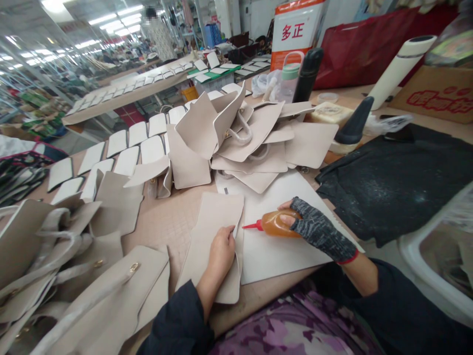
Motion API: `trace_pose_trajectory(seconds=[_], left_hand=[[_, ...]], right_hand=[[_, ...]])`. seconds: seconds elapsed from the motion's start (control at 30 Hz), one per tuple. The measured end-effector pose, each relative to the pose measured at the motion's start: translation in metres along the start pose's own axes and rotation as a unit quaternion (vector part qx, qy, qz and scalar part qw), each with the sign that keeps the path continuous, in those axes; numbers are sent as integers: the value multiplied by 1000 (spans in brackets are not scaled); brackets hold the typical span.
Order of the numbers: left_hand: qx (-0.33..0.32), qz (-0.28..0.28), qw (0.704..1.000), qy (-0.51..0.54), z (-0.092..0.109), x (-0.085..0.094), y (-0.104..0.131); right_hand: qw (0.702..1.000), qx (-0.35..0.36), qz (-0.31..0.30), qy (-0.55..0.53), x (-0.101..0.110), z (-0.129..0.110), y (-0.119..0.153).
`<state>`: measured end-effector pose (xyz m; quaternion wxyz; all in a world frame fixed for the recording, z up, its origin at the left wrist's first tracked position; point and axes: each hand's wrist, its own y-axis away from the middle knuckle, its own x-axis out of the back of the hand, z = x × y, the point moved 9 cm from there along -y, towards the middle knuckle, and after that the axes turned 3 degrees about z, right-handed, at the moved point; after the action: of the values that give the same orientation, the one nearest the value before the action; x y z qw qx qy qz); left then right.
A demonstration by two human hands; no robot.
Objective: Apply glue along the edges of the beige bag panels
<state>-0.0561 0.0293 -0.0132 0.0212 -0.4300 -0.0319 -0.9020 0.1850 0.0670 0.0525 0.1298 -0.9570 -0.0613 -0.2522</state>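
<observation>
My left hand (pixel 222 250) is bare and pinches the right edge of a beige leather bag piece (pixel 207 222) lying in front of me. In my right hand (pixel 314 224), which wears a dark grey fingerless glove, is a squeeze bottle (pixel 279 224) of amber liquid. The bottle lies sideways in my grip, its red nozzle pointing left, close to the piece's edge and my left fingertips. Under the bottle is a white sheet (pixel 281 256), partly beneath the beige piece.
Beige bag parts with handles are piled ahead (pixel 244 138) and at the left (pixel 121 291). White panels (pixel 127 160) stand in rows behind. Black cloth (pixel 402 172), a cream flask (pixel 401 69) and a white bin (pixel 424 266) are at the right. A person (pixel 158 37) stands far back.
</observation>
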Motion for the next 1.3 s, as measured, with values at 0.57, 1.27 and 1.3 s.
trace_pose_trajectory(seconds=[0.57, 1.27, 1.3], left_hand=[[-30, 33, 998, 32, 0, 2, 2], [-36, 48, 998, 37, 3, 2, 5], [-40, 51, 997, 37, 4, 2, 6]], right_hand=[[998, -47, -46, -5, -14, 7, 37], [984, -131, -92, -79, -20, 3, 65], [983, -135, -95, -83, -21, 3, 66]])
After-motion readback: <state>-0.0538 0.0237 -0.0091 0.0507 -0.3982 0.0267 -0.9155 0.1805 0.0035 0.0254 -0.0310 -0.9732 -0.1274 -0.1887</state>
